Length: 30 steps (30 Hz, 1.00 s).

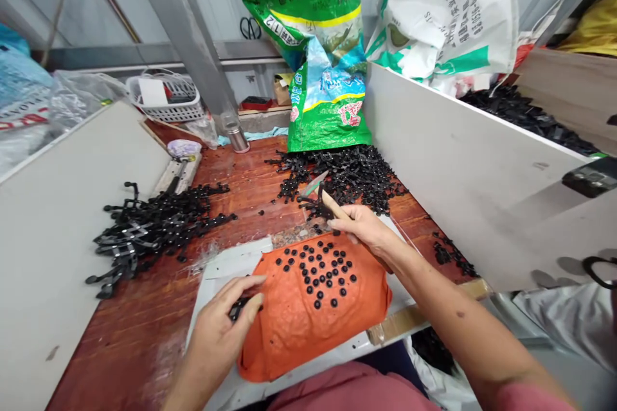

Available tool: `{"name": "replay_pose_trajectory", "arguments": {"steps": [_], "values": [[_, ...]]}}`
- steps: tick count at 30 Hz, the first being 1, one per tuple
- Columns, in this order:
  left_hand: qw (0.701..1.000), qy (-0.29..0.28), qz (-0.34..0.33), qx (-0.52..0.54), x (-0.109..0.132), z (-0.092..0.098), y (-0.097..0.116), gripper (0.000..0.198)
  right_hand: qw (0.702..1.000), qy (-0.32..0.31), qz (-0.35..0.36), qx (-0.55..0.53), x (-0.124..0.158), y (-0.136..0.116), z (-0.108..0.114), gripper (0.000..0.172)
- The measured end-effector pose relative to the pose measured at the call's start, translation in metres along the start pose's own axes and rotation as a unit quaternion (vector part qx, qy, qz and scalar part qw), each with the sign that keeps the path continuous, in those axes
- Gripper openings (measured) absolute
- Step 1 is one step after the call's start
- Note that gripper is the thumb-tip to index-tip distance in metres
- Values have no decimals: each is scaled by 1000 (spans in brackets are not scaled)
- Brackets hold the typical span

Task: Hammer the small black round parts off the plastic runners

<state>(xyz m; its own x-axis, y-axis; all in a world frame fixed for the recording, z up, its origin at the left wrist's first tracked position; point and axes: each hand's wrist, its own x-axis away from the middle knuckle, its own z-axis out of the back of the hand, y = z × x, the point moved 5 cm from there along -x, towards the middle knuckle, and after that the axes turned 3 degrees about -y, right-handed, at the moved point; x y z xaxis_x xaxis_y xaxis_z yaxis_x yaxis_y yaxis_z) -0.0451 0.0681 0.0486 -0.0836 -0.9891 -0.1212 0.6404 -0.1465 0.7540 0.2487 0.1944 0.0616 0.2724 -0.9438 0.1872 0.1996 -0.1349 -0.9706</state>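
My left hand [222, 316] is closed around a small black plastic part [238, 308] at the left edge of an orange pad [289, 327]. Several round black pieces [318, 273] lie scattered over the pad's upper half. My right hand [359, 226], above the pad's far edge, grips a wooden stick [333, 205]; most of its length is hidden by the hand. Black plastic parts [315, 205] show right by the stick's far end, though I cannot tell whether they touch it. Behind them lies a large heap of black plastic parts [361, 173].
Another black pile [154, 231] sits on the left of the reddish wooden table [241, 173]. Pale boards [463, 167] wall both sides. A green bag [328, 77] stands at the back, near a metal cup [236, 133] and a white basket [166, 103].
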Motion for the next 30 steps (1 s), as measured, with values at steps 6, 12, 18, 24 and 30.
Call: {"name": "replay_pose_trajectory", "arguments": {"steps": [6,12,18,24,30], "values": [[984,93,52,145,-15,-29,46,31,993,-79,-28,-87,37,0,-50,38],[919,85,124,365,-22,-44,38,29,986,-93,-56,-130,53,15,-77,43],[805,-107,122,571,-19,-61,37,28,963,-209,-62,-158,62,19,-87,55],[869,-133,25,476,-9,-50,69,42,958,-210,-31,-191,65,17,-102,52],[964,-49,102,239,-13,2,32,35,994,-83,2,-68,72,29,-73,31]]}}
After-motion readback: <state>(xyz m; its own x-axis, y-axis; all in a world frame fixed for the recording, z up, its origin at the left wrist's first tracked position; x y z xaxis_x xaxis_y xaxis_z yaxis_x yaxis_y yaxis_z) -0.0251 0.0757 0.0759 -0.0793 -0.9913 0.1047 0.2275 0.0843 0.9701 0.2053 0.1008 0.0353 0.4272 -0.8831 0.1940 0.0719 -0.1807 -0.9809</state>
